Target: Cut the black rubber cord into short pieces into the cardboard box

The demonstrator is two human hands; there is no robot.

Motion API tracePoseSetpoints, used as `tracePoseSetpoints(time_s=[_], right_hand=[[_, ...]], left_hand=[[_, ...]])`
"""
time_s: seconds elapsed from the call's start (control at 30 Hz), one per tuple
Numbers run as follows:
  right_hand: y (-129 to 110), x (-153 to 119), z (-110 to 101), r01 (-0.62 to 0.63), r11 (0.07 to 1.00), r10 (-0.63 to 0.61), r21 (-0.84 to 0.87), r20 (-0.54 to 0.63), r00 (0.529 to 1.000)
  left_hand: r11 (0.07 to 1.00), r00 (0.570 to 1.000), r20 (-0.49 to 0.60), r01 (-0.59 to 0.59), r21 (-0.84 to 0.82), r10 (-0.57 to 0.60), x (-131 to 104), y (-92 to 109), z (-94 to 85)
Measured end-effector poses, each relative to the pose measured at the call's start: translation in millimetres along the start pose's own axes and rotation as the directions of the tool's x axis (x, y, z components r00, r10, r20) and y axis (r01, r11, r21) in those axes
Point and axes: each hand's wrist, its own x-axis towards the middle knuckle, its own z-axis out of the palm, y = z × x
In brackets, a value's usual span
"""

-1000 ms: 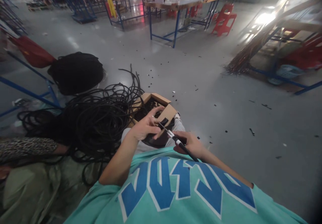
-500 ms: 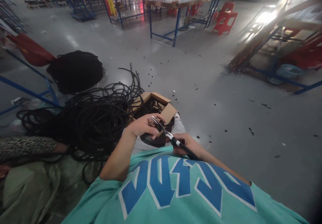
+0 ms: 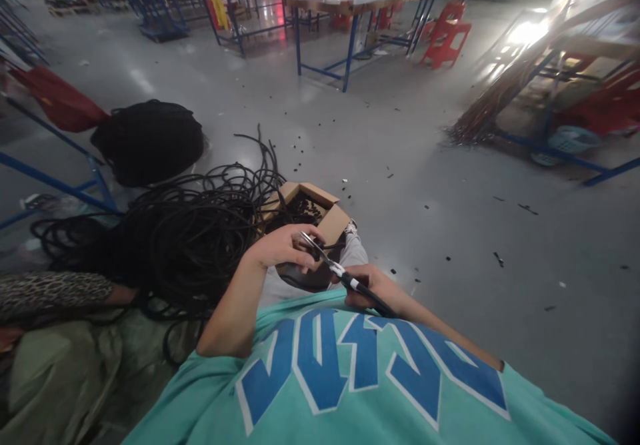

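Observation:
My right hand [image 3: 369, 280] is closed around a pair of scissors [image 3: 345, 276] with slim metal blades and a long black grip banded in white. The blades slant up and left to my left hand [image 3: 285, 248]. Curled fingers of that hand hold a small black piece [image 3: 316, 248], partly hidden by the blades and too small to name exactly. Just beyond my hands, an open cardboard box [image 3: 334, 224] contains many small black pieces [image 3: 306, 208]. Black tubing [image 3: 200, 225] lies tangled on the left, some of it reaching over the box's edge.
A round black bundle [image 3: 149, 142] sits behind the tubing. Another person's patterned sleeve [image 3: 55, 288] is at the left edge. Small black scraps [image 3: 448, 258] dot the grey floor. Blue-legged tables [image 3: 347, 52] and red stools [image 3: 445, 38] stand farther off.
Almost nothing differs. The view has shifted very slightly, while both hands and the scissors keep nearly the same pose.

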Motion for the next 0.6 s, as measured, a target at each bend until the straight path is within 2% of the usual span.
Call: tracePoseSetpoints(time_s=[0.13,0.23,0.33,0.4,0.5,0.6], right_hand=[[-3.5,-4.4,-0.2,-0.054,0.999,0.054,0.005,-0.062,0.997],[-6.7,-6.0,-0.3,-0.087,0.996,0.090,0.034,-0.102,0.991],[-4.6,-4.8,-2.8,-0.056,0.994,0.066,0.096,-0.102,0.993],[0.3,-3.8,-5.7,-0.029,0.992,0.044,0.126,-0.115,0.992],[8.2,-4.4,-9.9,-0.030,0.991,0.047,0.128,-0.134,0.990],[11.4,-7.1,-11.0,-0.076,0.990,0.092,0.117,-0.141,0.986]], left_hand=[[0.999,0.990,-0.137,-0.022,0.046,0.028,-4.7,6.0,-6.5],[0.998,0.984,-0.172,-0.034,0.058,0.044,-7.0,8.4,-8.9],[0.998,0.979,-0.197,-0.046,0.033,0.052,-4.2,2.8,-9.8],[0.998,0.965,-0.257,-0.056,0.027,0.061,2.5,-5.1,-14.2],[0.994,0.905,-0.412,-0.087,0.073,0.109,23.5,-17.0,-34.7],[0.980,0.790,-0.584,-0.110,0.163,0.186,58.0,-21.9,-71.8]])
